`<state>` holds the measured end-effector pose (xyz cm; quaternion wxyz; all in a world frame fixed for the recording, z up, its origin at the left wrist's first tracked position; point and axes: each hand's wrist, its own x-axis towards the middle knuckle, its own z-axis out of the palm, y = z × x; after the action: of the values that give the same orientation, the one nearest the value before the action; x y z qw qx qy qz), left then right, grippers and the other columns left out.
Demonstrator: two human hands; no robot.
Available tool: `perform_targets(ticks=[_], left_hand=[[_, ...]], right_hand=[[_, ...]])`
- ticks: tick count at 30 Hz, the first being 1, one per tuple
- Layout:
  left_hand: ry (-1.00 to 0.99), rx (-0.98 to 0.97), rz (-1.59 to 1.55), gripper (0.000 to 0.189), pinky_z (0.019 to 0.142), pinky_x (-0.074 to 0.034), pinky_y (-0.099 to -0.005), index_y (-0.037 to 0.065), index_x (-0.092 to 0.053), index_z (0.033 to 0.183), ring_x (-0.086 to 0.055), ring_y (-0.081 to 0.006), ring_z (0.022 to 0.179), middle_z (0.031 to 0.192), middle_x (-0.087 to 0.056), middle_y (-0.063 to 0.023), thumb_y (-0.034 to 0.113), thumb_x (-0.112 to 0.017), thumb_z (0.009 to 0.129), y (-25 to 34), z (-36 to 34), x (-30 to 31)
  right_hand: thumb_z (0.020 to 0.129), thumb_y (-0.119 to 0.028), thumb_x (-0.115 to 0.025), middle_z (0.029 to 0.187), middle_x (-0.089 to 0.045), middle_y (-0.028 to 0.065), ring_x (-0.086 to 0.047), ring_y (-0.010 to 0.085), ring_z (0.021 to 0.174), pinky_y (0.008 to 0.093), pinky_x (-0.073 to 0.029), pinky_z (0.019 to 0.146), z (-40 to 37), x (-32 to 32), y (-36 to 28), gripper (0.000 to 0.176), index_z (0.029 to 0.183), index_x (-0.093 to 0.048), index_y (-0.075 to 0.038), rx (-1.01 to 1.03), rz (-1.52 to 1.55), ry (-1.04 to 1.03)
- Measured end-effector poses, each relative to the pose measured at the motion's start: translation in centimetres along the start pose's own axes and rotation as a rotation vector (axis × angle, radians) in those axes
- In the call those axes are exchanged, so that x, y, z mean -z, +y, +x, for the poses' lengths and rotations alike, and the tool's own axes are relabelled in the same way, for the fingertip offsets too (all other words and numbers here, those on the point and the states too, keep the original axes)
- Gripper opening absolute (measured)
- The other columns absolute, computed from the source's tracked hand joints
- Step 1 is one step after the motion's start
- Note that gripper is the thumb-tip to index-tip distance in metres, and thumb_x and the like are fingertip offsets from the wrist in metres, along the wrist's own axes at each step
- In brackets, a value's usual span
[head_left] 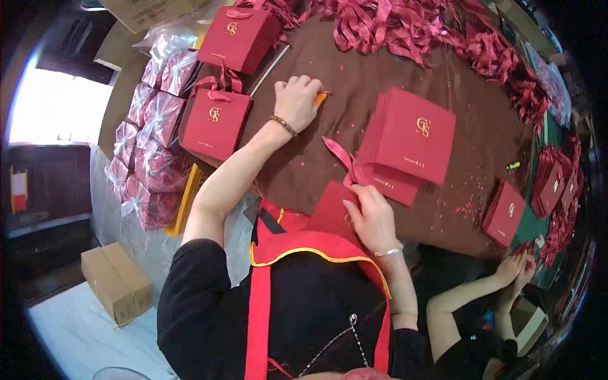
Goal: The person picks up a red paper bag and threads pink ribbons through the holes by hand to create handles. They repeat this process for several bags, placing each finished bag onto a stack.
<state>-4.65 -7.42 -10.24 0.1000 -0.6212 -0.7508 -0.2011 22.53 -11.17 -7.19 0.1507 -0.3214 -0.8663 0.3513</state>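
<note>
My left hand [296, 101] rests on the brown-covered table with its fingers curled around a small orange-handled tool [321, 99]; most of the tool is hidden. Close to my apron, my right hand [373, 218] pinches a flat dark-red paper bag [332, 206] at its upper edge. A pink-red ribbon [340, 154] rises from that edge and points up and to the left. Just beyond my right hand lies a stack of red bags [415, 133] with gold lettering. Two upright groups of finished-looking red bags with ribbon handles [218, 123] stand left of my left forearm.
Heaps of loose red ribbon [392, 28] line the far table edge. Plastic-wrapped bundles [158, 120] are piled at left, above a cardboard box [117, 283] on the floor. At right, another person's hands [512, 269] work beside more red bags [505, 213]. Red scraps dot the cloth.
</note>
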Motion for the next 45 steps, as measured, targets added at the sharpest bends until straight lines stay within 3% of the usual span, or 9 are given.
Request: perform_targets(ticks=[6,10,15,22,25,30,33,34,45], left_hand=[[-0.271,0.085,-0.626,0.013,0.065,-0.049,-0.0297,0.002,-0.063,0.090,-0.065,-0.0215,0.075,0.081,-0.065,-0.0116,0.011,-0.065,0.081,3.9,-2.7,7.9],[-0.380,-0.066,-0.634,0.013,0.071,-0.048,-0.0323,0.004,-0.064,0.090,-0.061,-0.0243,0.079,0.083,-0.063,-0.0107,0.012,-0.066,0.079,5.8,-7.2,8.9],[-0.454,0.017,-0.726,0.013,0.073,-0.046,-0.0373,0.006,-0.063,0.089,-0.058,-0.0280,0.080,0.082,-0.062,-0.0101,0.009,-0.063,0.077,7.8,-11.3,7.7],[-0.276,-0.050,-0.598,0.010,0.069,-0.040,-0.0360,0.008,-0.063,0.086,-0.056,-0.0263,0.075,0.077,-0.060,-0.0079,0.010,-0.065,0.077,9.2,-12.7,6.0],[-0.252,-0.054,-0.576,0.010,0.069,-0.040,-0.0359,0.008,-0.063,0.086,-0.056,-0.0258,0.075,0.077,-0.060,-0.0074,0.009,-0.065,0.076,9.4,-12.6,5.9],[-0.230,-0.054,-0.584,0.009,0.068,-0.039,-0.0356,0.008,-0.063,0.084,-0.057,-0.0256,0.075,0.076,-0.060,-0.0075,0.007,-0.065,0.075,9.7,-12.2,6.0],[-0.239,-0.045,-0.581,0.007,0.068,-0.040,-0.0361,0.007,-0.062,0.082,-0.057,-0.0264,0.073,0.075,-0.061,-0.0084,0.008,-0.065,0.075,9.8,-12.0,6.1],[-0.264,-0.030,-0.591,0.007,0.068,-0.040,-0.0366,0.007,-0.062,0.082,-0.057,-0.0270,0.073,0.075,-0.061,-0.0088,0.008,-0.065,0.075,9.8,-12.0,6.1],[-0.415,0.142,-0.717,0.009,0.057,-0.043,-0.0385,0.003,-0.061,0.078,-0.058,-0.0304,0.064,0.069,-0.060,-0.0141,0.011,-0.065,0.077,9.8,-10.7,6.2]], right_hand=[[0.082,-0.015,-0.061,0.087,-0.065,0.0194,-0.065,0.0312,0.081,0.0357,-0.050,0.071,1.2,1.8,1.7,0.023,0.099,-0.063,0.001,-0.193,0.366,-0.200],[0.084,-0.011,-0.061,0.084,-0.066,0.0155,-0.063,0.0170,0.076,0.0282,-0.048,0.070,1.7,2.2,2.1,0.023,0.102,-0.062,0.002,-0.217,0.325,-0.297],[0.084,-0.012,-0.059,0.086,-0.066,0.0167,-0.063,0.0196,0.081,0.0293,-0.047,0.074,2.3,2.9,2.0,0.023,0.103,-0.062,0.002,-0.177,0.288,-0.339],[0.085,-0.012,-0.058,0.081,-0.064,0.0066,-0.056,0.0078,0.078,0.0245,-0.046,0.070,2.4,3.2,2.1,0.027,0.107,-0.060,0.005,-0.277,0.362,-0.460],[0.082,-0.015,-0.059,0.086,-0.064,0.0222,-0.066,0.0272,0.082,0.0343,-0.049,0.073,2.3,3.1,1.7,0.028,0.104,-0.062,0.002,-0.251,0.342,-0.426],[0.079,-0.013,-0.060,0.093,-0.063,0.0228,-0.063,0.0321,0.090,0.0364,-0.049,0.078,2.0,2.5,2.1,0.030,0.105,-0.061,0.002,-0.225,0.393,-0.388],[0.079,-0.013,-0.061,0.094,-0.063,0.0222,-0.064,0.0312,0.090,0.0362,-0.049,0.078,1.8,2.2,2.2,0.030,0.106,-0.061,0.002,-0.203,0.403,-0.358],[0.081,-0.007,-0.062,0.088,-0.066,0.0089,-0.058,0.0100,0.080,0.0248,-0.047,0.072,1.8,2.5,1.7,0.030,0.108,-0.059,0.005,-0.243,0.385,-0.384],[0.077,-0.012,-0.063,0.095,-0.066,0.0194,-0.065,0.0234,0.089,0.0321,-0.049,0.078,1.0,2.3,1.6,0.031,0.104,-0.062,0.003,-0.329,0.525,-0.302]])
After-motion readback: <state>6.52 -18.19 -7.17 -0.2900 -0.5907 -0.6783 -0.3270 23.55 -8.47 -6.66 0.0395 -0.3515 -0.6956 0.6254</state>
